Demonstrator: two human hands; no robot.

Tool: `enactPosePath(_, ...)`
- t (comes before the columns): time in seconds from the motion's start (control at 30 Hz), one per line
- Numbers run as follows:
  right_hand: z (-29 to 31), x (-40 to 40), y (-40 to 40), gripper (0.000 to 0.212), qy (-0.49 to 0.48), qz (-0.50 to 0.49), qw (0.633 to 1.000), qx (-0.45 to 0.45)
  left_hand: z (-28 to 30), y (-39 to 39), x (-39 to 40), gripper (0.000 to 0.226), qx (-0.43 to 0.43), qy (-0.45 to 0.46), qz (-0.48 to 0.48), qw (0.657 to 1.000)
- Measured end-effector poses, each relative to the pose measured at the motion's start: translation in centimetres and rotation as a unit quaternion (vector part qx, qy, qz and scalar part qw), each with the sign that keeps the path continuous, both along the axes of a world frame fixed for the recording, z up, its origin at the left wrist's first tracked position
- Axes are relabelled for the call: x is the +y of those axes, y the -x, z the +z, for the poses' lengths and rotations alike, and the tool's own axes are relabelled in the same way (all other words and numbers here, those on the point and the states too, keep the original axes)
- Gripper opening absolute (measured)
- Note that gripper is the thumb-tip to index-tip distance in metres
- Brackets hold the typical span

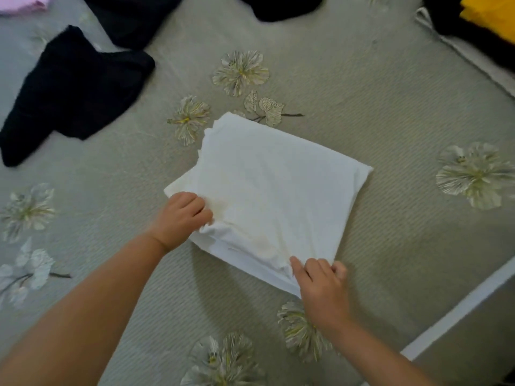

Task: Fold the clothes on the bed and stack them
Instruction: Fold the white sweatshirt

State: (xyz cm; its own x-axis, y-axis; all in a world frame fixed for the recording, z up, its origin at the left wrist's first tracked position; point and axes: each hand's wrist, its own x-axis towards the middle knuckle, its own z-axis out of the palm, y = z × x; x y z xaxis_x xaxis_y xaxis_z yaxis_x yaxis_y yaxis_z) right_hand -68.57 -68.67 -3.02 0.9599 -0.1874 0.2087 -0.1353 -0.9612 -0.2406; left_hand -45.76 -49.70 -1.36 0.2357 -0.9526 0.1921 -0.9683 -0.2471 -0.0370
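The left hand [182, 218] pinched the near-left corner of a folded white garment [273, 190], while the right hand [320, 285] pinched its near-right corner. It lay as a smooth layered rectangle on the flowered bed [362, 93]; beyond the left hand lay a crumpled black garment [75, 93].

You see a white folded garment [273, 188] on a grey-green bedspread [376, 87] printed with pale flowers. You also see a black garment [75, 90], a yellow garment [490, 15] and a pink garment [22, 1].
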Motion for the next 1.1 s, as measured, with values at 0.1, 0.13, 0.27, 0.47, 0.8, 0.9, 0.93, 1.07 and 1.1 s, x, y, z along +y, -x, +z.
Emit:
enactPosePath(0.1,-1.5,0.3,0.8,0.039,0.033,0.0,0.999,-0.004,-1.1,0.4,0.9,0.023,-0.003,0.017,-0.002,1.0)
enactPosePath(0.13,-1.8,0.5,1.1,0.038,0.047,-0.003,0.999,0.005,-1.4,0.7,1.2,0.028,-0.003,0.016,0.001,1.0)
enactPosePath(0.27,-2.2,1.6,1.6,0.039,0.097,0.002,0.993,0.069,-2.7,3.0,2.5,0.018,0.059,-0.055,0.11,0.991)
enactPosePath(0.47,-1.4,3.4,0.6,0.101,0.109,-0.026,0.982,0.15,-3.6,6.0,4.1,0.063,0.091,-0.085,0.175,0.977)
enactPosePath(0.8,-3.8,1.4,-1.6,0.07,0.103,0.038,0.98,0.167,-5.4,4.7,1.4,0.064,0.086,-0.031,0.08,0.993)
enactPosePath(0.9,-3.9,1.0,-2.1,0.049,0.121,0.034,0.985,0.117,-5.8,4.5,1.0,0.039,0.071,0.002,0.093,0.993)
enactPosePath(0.93,-3.8,0.9,-2.3,0.049,0.132,0.042,0.984,0.11,-6.0,4.5,1.0,0.029,0.061,0.013,0.09,0.994)
enactPosePath(1.07,-2.1,-0.5,-2.9,0.063,0.096,0.08,0.983,0.134,-4.5,4.6,0.1,0.023,0.045,0.028,0.088,0.995)
enactPosePath(1.1,-1.3,-1.3,-2.9,0.071,0.071,0.079,0.985,0.136,-3.5,4.7,-0.3,0.036,0.053,0.028,0.094,0.994)
